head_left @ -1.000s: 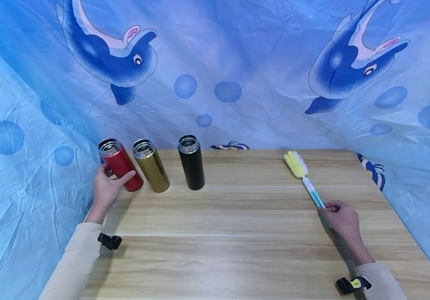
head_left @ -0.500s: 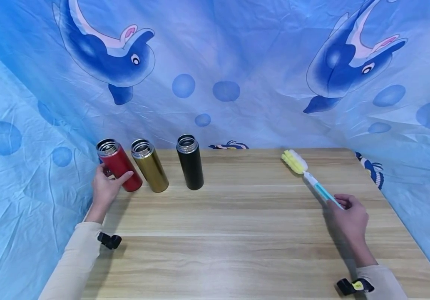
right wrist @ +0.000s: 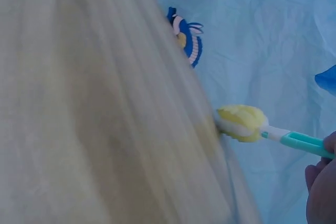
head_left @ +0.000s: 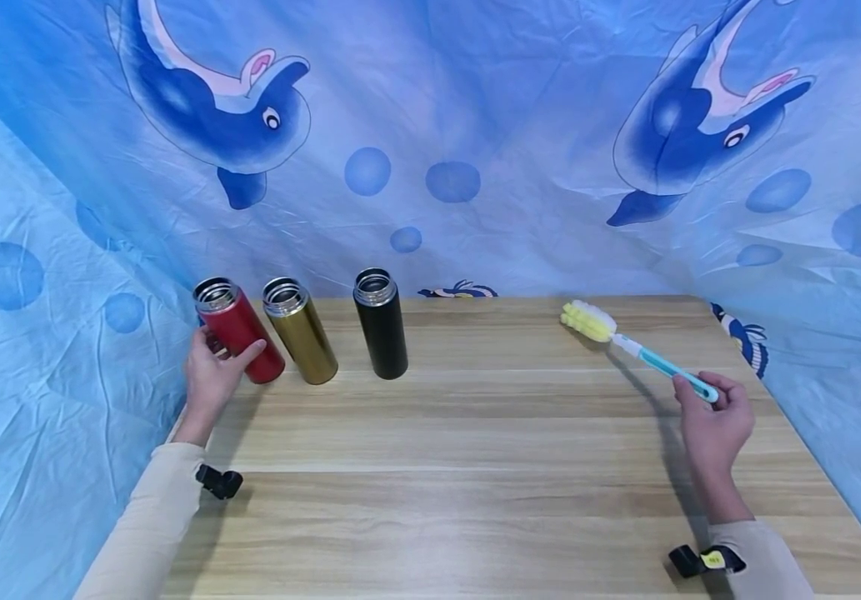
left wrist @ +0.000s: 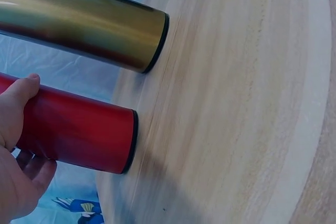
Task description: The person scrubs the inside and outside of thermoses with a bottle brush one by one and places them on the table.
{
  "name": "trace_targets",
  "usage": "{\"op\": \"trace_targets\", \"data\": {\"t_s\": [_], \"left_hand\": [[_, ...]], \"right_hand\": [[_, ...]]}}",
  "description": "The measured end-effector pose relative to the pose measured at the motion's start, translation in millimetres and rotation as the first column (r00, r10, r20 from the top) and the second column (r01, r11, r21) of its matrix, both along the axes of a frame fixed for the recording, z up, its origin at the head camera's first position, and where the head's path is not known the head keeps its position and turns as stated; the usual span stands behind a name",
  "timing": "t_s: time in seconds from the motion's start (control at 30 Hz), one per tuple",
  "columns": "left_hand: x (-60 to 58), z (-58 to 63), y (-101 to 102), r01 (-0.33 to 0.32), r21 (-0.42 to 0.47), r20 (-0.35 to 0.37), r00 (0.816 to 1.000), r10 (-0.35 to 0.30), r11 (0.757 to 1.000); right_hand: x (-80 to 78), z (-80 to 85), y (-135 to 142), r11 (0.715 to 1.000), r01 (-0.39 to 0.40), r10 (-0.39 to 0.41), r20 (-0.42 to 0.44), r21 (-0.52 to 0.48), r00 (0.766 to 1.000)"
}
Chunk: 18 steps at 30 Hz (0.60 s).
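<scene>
A red bottle (head_left: pixel 238 325) is held upright at the left of a wood-grain surface (head_left: pixel 438 433) by a person's left hand (head_left: pixel 212 379); its grip is wrapped round the side, with the thumb across the front and the other fingertips partly hidden behind. At the right, a brush (head_left: pixel 628 344) with a yellow-and-white head is held by the right hand (head_left: pixel 717 427), its grip pinched on the far end of the teal handle. Whether the brush head is touching the surface cannot be told. In the left wrist view, the tops of the red bottle and the gold bottle (head_left: pixel 304 342) are cut off; in the right wrist view, most of the right hand is cut off and the surface is blurred. Threaded metal mouths are seen on all three bottles, but the dark insides cannot be made out. The gold bottle is stood just beside the red one, with a narrow gap, and the black bottle (head_left: pixel 382 337) farther right; both are placed between the red bottle and the brush. Everything is backed by a blue curtain (head_left: pixel 520 108), its printed dolphins (head_left: pixel 272 150) cropped by the top edge.
</scene>
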<state>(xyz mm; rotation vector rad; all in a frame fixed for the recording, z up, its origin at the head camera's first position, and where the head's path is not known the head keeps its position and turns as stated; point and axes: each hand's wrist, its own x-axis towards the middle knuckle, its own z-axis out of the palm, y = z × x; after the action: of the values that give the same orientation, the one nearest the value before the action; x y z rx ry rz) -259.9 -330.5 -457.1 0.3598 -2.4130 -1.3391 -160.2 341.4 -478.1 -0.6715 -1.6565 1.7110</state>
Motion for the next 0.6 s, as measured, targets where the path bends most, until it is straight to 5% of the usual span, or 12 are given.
{"op": "trace_targets", "data": {"t_s": [0.4, 0.6], "left_hand": [[18.0, 5.9, 2, -0.022, -0.004, -0.056, 0.998, 0.022, 1.0], [32.0, 10.2, 1, -0.051, -0.07, -0.079, 0.996, 0.046, 0.996]], "right_hand": [[-5.3, 17.2, -4, 0.981, 0.007, -0.06, -0.273, -0.193, 0.96], [-5.6, 26.1, -8, 0.986, -0.035, -0.048, -0.472, -0.166, 0.88]]}}
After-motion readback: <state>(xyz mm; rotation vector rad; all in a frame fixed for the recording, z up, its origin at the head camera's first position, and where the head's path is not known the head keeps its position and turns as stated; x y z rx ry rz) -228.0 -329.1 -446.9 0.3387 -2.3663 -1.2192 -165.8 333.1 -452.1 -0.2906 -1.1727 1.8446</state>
